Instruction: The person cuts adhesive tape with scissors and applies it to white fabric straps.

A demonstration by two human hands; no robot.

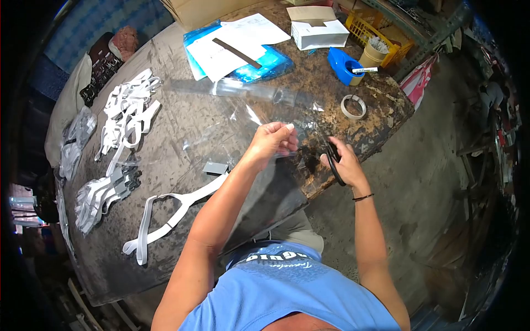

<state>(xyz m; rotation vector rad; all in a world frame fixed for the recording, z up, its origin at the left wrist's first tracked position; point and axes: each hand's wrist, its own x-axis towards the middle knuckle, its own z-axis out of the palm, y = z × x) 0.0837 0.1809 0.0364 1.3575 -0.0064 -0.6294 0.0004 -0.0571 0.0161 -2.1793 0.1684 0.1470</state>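
My left hand point(274, 139) is closed, its thumb and fingers pinching clear plastic film point(251, 114) that spreads over the table in front of it. Black-handled scissors point(334, 164) are in my right hand point(349, 165), with the fingers through the handles. Their blades point up and left toward the film's right side; whether they touch it is hard to tell. A small grey card point(215, 168) lies left of my left forearm. Below it, a white Y-shaped strap point(185, 201) runs partly under that forearm.
White straps lie in a tangled pile point(128, 107) and a folded bundle point(99, 201) on the left. Papers point(243, 36) rest on blue plastic packs point(270, 65) at the back. A tape roll point(353, 107), blue tape dispenser point(343, 67), white box point(320, 34) and yellow basket point(395, 52) stand right.
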